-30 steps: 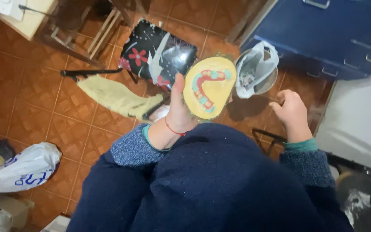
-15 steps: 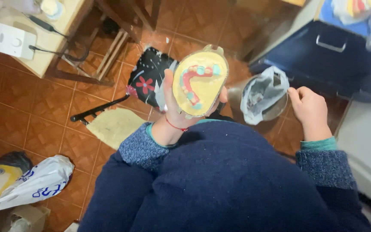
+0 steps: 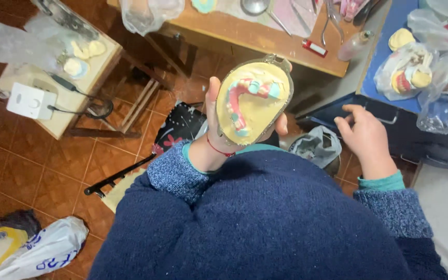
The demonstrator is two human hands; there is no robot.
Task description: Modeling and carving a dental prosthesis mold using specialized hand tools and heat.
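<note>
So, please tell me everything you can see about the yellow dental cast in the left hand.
The dental cast is a rounded, pale yellow slab, plaster-like, in a thin metal-looking rim with a small tab on top. On its face lies a pink, wax-like horseshoe arch with some light teal teeth. It is held up, face toward the camera, above the blue-sleeved lap. The left hand grips it from behind, thumb at its left edge, fingertips at its right.

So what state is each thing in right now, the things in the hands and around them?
Left hand: raised, gripping the dental mould.
Dental mould: held up, pink wax arch with teeth facing the camera.
Right hand: empty, fingers loosely curled, near the blue drawer.
Blue drawer: cannot tell if open or shut.
Bin liner: open, on the floor.
</note>
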